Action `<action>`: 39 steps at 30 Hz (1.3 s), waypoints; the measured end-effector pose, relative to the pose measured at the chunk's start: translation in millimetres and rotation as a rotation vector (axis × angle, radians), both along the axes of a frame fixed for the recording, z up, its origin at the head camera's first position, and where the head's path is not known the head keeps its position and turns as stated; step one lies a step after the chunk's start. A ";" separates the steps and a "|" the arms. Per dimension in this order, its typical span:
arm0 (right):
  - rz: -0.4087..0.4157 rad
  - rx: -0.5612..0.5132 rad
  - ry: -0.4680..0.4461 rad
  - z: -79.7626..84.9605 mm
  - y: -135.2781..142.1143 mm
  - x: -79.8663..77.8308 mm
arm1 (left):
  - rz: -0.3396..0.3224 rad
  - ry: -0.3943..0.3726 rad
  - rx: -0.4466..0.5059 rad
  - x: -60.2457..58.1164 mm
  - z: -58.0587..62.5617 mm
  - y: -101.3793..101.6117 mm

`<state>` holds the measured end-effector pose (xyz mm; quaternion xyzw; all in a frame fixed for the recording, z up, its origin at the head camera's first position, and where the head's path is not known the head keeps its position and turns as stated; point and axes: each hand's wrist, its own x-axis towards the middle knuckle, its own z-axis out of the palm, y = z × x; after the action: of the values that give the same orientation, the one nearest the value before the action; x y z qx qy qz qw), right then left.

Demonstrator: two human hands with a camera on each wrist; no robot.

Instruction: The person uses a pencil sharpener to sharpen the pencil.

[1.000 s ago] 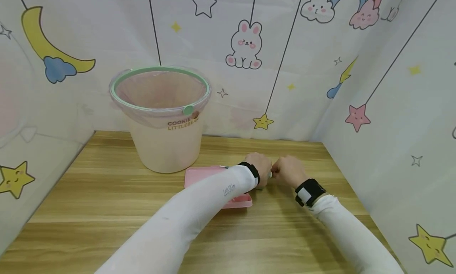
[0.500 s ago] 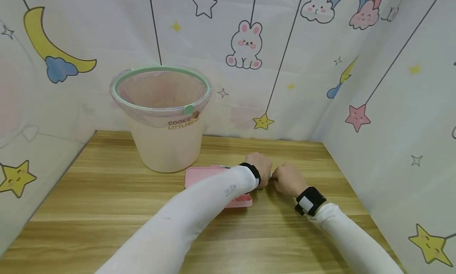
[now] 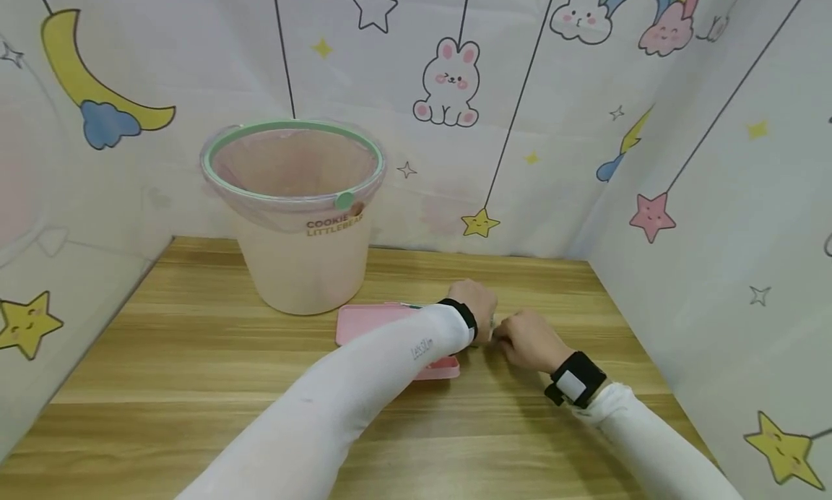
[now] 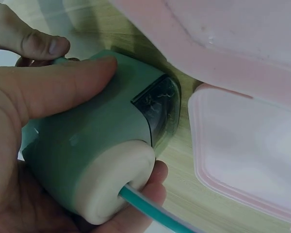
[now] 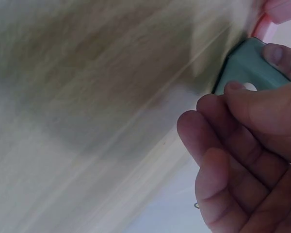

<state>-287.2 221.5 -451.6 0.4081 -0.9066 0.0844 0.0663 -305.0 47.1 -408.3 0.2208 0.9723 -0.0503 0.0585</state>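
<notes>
A green pencil sharpener [image 4: 97,116] with a cream front and a dark clear shavings window lies in my left hand [image 3: 474,310]. The thumb presses along its top and the fingers curl underneath. A teal pencil [image 4: 153,211] sticks out of the hole in the cream front. My right hand [image 3: 533,341] is at the opposite end, thumb and index finger pinching the sharpener's crank handle; most of that handle is hidden by the fingers. A white round part [image 5: 250,87] shows beside the right thumb tip in the right wrist view.
An open pink pencil case [image 3: 367,321] lies under my left forearm, partly hidden by it. A pale bucket [image 3: 305,261] with a green rim and a plastic liner stands at the back left of the wooden table [image 3: 455,442]. Printed cloth walls surround the table.
My right hand has shifted down and slightly toward me while pinching the crank handle. The left hand has stayed almost in place with the sharpener.
</notes>
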 end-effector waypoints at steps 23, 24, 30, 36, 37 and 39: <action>-0.025 -0.034 0.009 48.3 6.3 12.7 | -0.029 0.003 -0.049 -0.1 0.4 0.3; -0.032 -0.040 0.014 49.6 5.8 11.6 | -0.030 -0.001 -0.049 0.0 1.3 -0.2; -0.053 -0.049 0.105 52.8 2.5 -0.8 | -0.038 -0.020 -0.054 -2.0 3.5 -3.6; -0.131 -0.005 0.199 47.8 -0.7 -14.4 | -0.050 -0.017 -0.045 -4.5 1.9 -3.9; -0.145 0.000 0.201 46.8 -1.3 -16.1 | -0.052 -0.016 -0.045 -4.7 1.8 -3.7; -0.167 0.006 0.213 43.8 -2.3 -19.4 | -0.051 -0.018 -0.045 -5.1 1.8 -3.3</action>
<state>-306.5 219.3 -407.9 0.3380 -0.9255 0.0323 0.1676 -310.2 43.8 -406.5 0.2448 0.9643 -0.0716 0.0709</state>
